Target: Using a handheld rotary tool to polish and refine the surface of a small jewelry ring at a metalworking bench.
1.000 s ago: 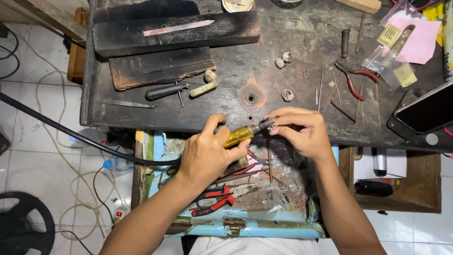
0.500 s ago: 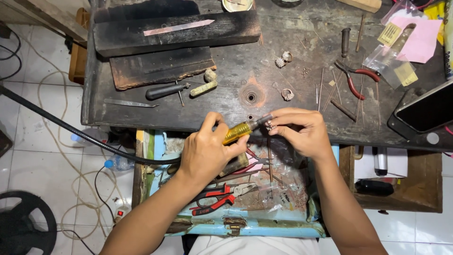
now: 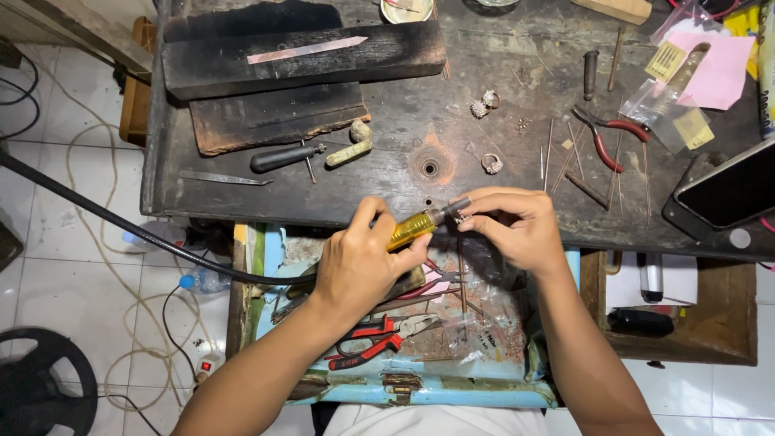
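Note:
My left hand [image 3: 361,265] grips a yellow translucent tool handle [image 3: 413,229] with a metal tip, fed by a black hose [image 3: 121,226] from the left. My right hand [image 3: 517,226] pinches a small silvery piece [image 3: 462,216] against the tool's tip, at the front edge of the dark workbench [image 3: 387,173]. Both hands hover over an open blue drawer [image 3: 420,387] below the bench edge.
On the bench lie charred wooden blocks [image 3: 274,117], a black-handled tool [image 3: 282,157], small rings [image 3: 491,163], red-handled pliers [image 3: 601,137], thin wires, plastic bags and a phone [image 3: 726,194]. The drawer holds red-handled cutters [image 3: 371,343] and scraps. A dark round object [image 3: 44,387] stands on the tiled floor.
Both hands stay at the bench edge; the tool tip and the small piece have shifted only slightly.

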